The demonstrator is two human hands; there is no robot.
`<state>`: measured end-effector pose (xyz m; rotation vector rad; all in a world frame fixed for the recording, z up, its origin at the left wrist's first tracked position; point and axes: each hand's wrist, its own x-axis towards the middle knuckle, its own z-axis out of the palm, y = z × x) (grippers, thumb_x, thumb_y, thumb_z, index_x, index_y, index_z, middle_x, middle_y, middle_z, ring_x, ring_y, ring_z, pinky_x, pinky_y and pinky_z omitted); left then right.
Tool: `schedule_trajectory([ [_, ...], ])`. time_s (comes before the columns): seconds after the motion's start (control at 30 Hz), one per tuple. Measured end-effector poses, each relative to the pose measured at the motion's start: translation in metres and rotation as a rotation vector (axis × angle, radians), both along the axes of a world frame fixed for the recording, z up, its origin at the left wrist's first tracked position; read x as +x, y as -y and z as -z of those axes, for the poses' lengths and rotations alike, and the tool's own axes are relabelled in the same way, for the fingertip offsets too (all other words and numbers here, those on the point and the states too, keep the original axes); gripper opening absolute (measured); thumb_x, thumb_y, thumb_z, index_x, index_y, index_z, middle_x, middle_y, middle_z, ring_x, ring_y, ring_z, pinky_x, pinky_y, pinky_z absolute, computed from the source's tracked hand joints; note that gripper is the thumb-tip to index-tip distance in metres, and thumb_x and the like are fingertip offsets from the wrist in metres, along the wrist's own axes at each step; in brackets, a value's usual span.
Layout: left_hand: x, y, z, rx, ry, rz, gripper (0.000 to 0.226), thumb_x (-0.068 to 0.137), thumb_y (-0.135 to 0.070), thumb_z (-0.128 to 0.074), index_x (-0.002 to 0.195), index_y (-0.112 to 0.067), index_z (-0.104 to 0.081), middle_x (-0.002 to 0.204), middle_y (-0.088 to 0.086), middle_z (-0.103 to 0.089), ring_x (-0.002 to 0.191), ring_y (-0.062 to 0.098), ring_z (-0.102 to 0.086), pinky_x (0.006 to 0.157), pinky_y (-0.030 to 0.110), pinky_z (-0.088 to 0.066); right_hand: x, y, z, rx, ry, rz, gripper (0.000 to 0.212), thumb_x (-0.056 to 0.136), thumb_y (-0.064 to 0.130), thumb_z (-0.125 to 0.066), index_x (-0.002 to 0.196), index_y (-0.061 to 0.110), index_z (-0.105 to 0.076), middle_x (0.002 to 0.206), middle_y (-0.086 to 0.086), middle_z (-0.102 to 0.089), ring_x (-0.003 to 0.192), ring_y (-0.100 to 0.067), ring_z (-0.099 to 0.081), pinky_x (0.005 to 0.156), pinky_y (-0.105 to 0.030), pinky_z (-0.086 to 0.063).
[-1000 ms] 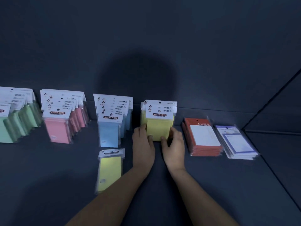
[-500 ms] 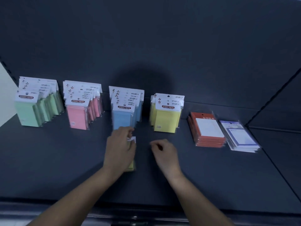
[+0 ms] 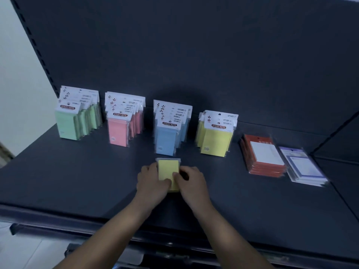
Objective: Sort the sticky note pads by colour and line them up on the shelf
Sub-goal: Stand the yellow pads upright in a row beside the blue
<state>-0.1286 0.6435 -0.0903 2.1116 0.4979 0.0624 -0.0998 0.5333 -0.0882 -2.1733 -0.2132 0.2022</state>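
Head view: left hand (image 3: 151, 184) and right hand (image 3: 192, 182) share a grip grasping one yellow sticky note pad (image 3: 168, 168). Blue pads (image 3: 167, 139) stand just behind it on the shelf (image 3: 77, 181).

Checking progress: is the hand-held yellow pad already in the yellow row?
No, the left hand and right hand hold the yellow pad before the blue row, apart from the yellow row.

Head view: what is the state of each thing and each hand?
loose yellow pad, held in both hands.
left hand, grips the pad's left side.
right hand, grips its right side.
green row, standing upright.
pink row, standing upright.
blue row, standing upright.
yellow row, standing upright.
orange stack, lying flat.
purple stack, lying flat.
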Motion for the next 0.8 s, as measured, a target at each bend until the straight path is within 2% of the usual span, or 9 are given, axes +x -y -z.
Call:
schedule_trajectory([
  [0.07, -0.002, 0.011, 0.001, -0.172, 0.128, 0.009, 0.047, 0.08, 0.006, -0.047, 0.118, -0.022, -0.043, 0.112, -0.001, -0.034, 0.103, 0.01, -0.045, 0.076, 0.003, -0.036, -0.001, 0.005, -0.001, 0.221, -0.014, 0.046, 0.02, 0.091, 0.012, -0.054, 0.108, 0.014, -0.065, 0.101, 0.001, -0.065, 0.096, -0.014, -0.058, 0.08, -0.02, -0.045],
  [0.13, -0.002, 0.022, 0.002, -0.218, 0.233, 0.006, 0.055, 0.079, 0.014, -0.044, 0.123, -0.018, -0.041, 0.112, -0.002, -0.033, 0.093, -0.001, -0.044, 0.071, -0.005, -0.033, 0.0, 0.014, 0.0, 0.36, -0.011, 0.106, 0.023, 0.09, 0.006, -0.056, 0.109, 0.016, -0.064, 0.1, 0.004, -0.067, 0.094, -0.009, -0.061, 0.082, -0.018, -0.047],
  [0.2, 0.001, 0.032, 0.003, -0.177, 0.351, 0.035, 0.059, 0.077, 0.018, -0.045, 0.126, -0.015, -0.04, 0.114, -0.002, -0.034, 0.097, -0.005, -0.045, 0.076, -0.007, -0.031, 0.003, 0.024, 0.002, 0.443, 0.02, 0.148, 0.029, 0.088, 0.001, -0.057, 0.108, 0.022, -0.061, 0.101, 0.008, -0.067, 0.094, -0.003, -0.062, 0.083, -0.015, -0.047],
  [0.3, 0.012, 0.047, 0.006, -0.109, 0.491, 0.158, 0.062, 0.078, 0.018, -0.049, 0.123, -0.023, -0.036, 0.119, -0.004, -0.042, 0.108, -0.011, -0.045, 0.088, -0.002, -0.032, 0.009, 0.04, 0.002, 0.479, 0.101, 0.185, 0.044, 0.088, -0.005, -0.054, 0.115, 0.029, -0.056, 0.107, 0.012, -0.066, 0.1, 0.003, -0.061, 0.09, -0.014, -0.047],
  [0.4, 0.028, 0.058, 0.006, -0.088, 0.496, 0.259, 0.057, 0.081, 0.011, -0.052, 0.127, -0.02, -0.037, 0.126, -0.003, -0.045, 0.115, 0.008, -0.049, 0.098, 0.018, -0.041, 0.02, 0.056, 0.004, 0.435, 0.175, 0.216, 0.051, 0.089, -0.008, -0.052, 0.131, 0.02, -0.049, 0.12, 0.001, -0.062, 0.111, -0.008, -0.059, 0.1, -0.027, -0.046],
  [0.5, 0.046, 0.066, 0.004, -0.04, 0.504, 0.334, 0.056, 0.083, 0.008, -0.052, 0.132, -0.012, -0.034, 0.133, 0.0, -0.042, 0.119, 0.013, -0.048, 0.102, 0.033, -0.042, 0.034, 0.069, 0.004, 0.413, 0.22, 0.215, 0.063, 0.088, -0.009, -0.052, 0.136, 0.03, -0.038, 0.117, -0.002, -0.063, 0.104, -0.009, -0.061, 0.092, -0.02, -0.048],
  [0.57, 0.057, 0.069, 0.003, -0.018, 0.517, 0.362, 0.057, 0.083, 0.008, -0.052, 0.134, -0.012, -0.033, 0.136, 0.0, -0.04, 0.121, 0.014, -0.046, 0.103, 0.034, -0.041, 0.044, 0.075, 0.004, 0.4, 0.248, 0.22, 0.066, 0.088, -0.009, -0.052, 0.134, 0.035, -0.036, 0.115, -0.001, -0.064, 0.101, -0.007, -0.062, 0.088, -0.016, -0.048],
  [0.7, 0.076, 0.071, 0.007, 0.001, 0.528, 0.353, 0.055, 0.084, 0.006, -0.052, 0.133, -0.012, -0.035, 0.134, -0.001, -0.041, 0.116, 0.014, -0.05, 0.097, 0.034, -0.045, 0.063, 0.078, 0.006, 0.367, 0.278, 0.209, 0.063, 0.089, -0.007, -0.051, 0.143, 0.02, -0.033, 0.13, -0.002, -0.055, 0.119, -0.013, -0.054, 0.103, -0.032, -0.044],
  [0.8, 0.089, 0.071, 0.012, 0.047, 0.53, 0.303, 0.052, 0.086, 0.002, -0.052, 0.134, -0.012, -0.037, 0.132, 0.0, -0.04, 0.109, 0.016, -0.052, 0.092, 0.031, -0.047, 0.075, 0.076, 0.007, 0.27, 0.315, 0.224, 0.064, 0.089, -0.003, -0.054, 0.145, 0.019, -0.031, 0.118, 0.001, -0.049, 0.114, -0.009, -0.052, 0.103, -0.027, -0.04],
])
